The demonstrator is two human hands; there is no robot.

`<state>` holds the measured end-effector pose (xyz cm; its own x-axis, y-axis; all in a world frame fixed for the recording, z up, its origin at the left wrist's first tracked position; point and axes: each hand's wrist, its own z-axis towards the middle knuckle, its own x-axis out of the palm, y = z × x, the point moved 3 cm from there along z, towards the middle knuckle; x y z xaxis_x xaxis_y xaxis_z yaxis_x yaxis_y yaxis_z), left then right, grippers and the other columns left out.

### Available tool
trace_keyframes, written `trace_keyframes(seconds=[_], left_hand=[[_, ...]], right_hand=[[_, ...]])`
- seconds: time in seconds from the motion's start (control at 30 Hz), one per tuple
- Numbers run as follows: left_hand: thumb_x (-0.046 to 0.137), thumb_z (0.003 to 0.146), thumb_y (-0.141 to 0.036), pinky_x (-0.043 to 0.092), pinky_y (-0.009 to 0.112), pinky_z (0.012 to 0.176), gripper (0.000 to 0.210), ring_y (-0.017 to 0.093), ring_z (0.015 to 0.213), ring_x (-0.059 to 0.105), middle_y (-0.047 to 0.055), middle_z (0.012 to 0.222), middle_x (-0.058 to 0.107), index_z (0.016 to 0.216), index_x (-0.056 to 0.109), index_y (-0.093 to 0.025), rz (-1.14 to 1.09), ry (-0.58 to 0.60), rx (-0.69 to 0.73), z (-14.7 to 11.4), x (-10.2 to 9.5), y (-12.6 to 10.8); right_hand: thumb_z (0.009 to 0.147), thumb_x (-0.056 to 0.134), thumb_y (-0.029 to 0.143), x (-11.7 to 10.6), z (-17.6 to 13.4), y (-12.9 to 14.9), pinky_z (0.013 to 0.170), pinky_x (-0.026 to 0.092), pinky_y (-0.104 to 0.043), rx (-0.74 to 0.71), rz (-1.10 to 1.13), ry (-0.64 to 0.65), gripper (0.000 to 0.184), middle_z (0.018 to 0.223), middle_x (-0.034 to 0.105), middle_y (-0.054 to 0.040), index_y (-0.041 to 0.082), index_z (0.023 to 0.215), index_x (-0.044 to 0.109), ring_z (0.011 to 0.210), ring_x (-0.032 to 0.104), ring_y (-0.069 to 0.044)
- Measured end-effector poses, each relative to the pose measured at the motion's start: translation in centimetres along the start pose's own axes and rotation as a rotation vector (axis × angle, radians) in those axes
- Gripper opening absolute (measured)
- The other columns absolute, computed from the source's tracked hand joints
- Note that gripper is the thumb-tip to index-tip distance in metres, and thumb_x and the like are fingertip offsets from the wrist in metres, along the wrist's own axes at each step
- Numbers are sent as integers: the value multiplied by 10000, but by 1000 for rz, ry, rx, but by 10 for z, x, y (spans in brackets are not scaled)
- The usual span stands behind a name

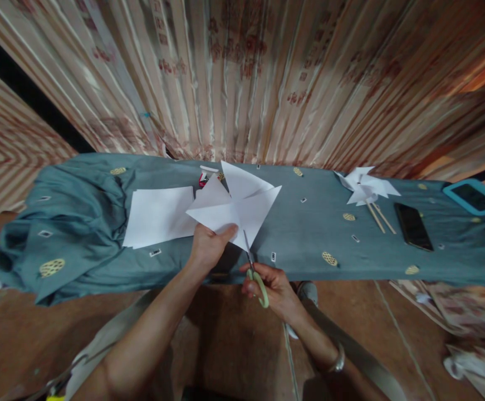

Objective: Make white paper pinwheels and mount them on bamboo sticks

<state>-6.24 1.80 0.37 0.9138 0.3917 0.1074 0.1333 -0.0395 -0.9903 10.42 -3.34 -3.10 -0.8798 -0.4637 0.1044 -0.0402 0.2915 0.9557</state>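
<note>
My left hand (212, 245) pinches a white sheet of paper (246, 209) by its near edge, thumb on top. Cuts run in from the sheet's corners, so its flaps spread apart. In my right hand (273, 287) is a pair of scissors (259, 285) with pale green handles. Their blades point away from me and lie at the near corner of the sheet. Under and left of the held sheet rests a stack of white paper (161, 217). Just behind the sheet lies a small red and white item (204, 177), partly covered, whose kind I cannot make out.
A long narrow surface is covered by a blue-green cloth (309, 239), bunched up at the left. To the right lie a white paper pinwheel (365, 186), two thin wooden sticks (382, 217), a dark phone (413, 225) and a blue-framed object (476, 196). A patterned curtain (242, 83) hangs behind.
</note>
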Motion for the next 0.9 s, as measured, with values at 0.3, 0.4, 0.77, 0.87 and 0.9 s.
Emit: trace_keyframes(seconds=[0.3,0.4,0.77,0.87,0.9], left_hand=[[761,525,-259,541,343,729,341,227,760,676,83,844,738,822,697,-103,-7,-14,-9,0,-1,1],[755,535,-269,539,344,729,348,230,764,675,85,850,736,834,694,-102,-4,-6,-7,0,-1,1],[770,511,-278,526,342,722,330,221,733,666,71,811,724,784,676,-117,-23,-8,-33,-1,0,-3],[756,504,-272,528,333,670,283,216,682,659,58,740,716,729,668,-125,12,20,-63,-3,2,-1],[750,502,-271,529,330,656,272,214,669,657,54,722,715,719,667,-128,20,29,-76,-4,3,0]], right_hand=[[643,757,529,3,2,2,480,388,-206,32,34,-22,431,573,569,40,167,851,649,494,473,-78],[621,775,513,3,2,3,468,394,-202,49,45,-35,426,552,568,48,170,838,647,479,476,-77],[625,783,480,4,2,-1,464,405,-193,71,64,-47,410,568,593,41,170,857,647,472,490,-73],[649,770,492,3,2,-1,478,400,-196,25,55,-48,416,596,597,34,170,882,649,494,489,-74],[660,760,502,2,2,-1,482,396,-197,12,52,-50,418,596,592,34,170,888,651,500,487,-75]])
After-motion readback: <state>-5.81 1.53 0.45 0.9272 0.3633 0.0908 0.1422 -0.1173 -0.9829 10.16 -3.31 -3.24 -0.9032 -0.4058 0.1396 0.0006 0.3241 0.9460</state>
